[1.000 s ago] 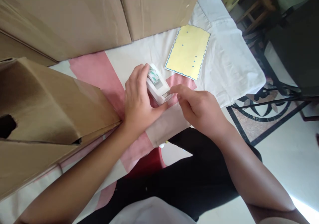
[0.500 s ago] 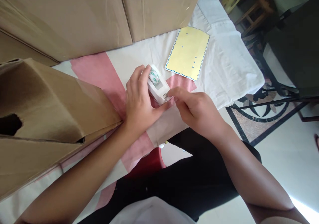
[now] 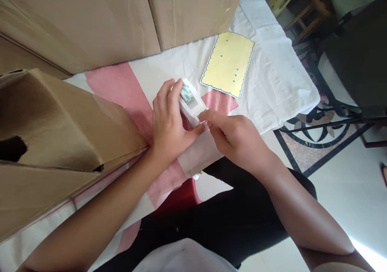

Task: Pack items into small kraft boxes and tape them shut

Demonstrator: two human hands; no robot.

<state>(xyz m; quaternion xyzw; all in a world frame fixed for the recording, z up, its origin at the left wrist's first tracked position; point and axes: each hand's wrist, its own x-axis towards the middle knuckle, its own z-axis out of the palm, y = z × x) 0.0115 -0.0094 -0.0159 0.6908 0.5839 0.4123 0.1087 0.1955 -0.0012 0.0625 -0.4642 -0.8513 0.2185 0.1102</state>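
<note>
A small white box point(image 3: 190, 101) with a green and grey label lies on the pink and white cloth point(image 3: 121, 86) over the table. My left hand point(image 3: 169, 122) wraps round its left side, fingers over the top and thumb at its near end. My right hand point(image 3: 234, 137) pinches at the near end of the box with thumb and forefinger; what it pinches is too small to make out. A beige paper piece point(image 3: 199, 155) lies under both hands at the table's edge.
A yellow sheet point(image 3: 228, 64) with a blue scalloped border lies beyond the box. Large cardboard boxes point(image 3: 90, 17) stand at the back, another cardboard box point(image 3: 60, 139) close on the left. Dark chairs point(image 3: 356, 54) and a patterned floor are on the right.
My right hand has slid a little left and nearer the box's end. The left hand and the box stay put.
</note>
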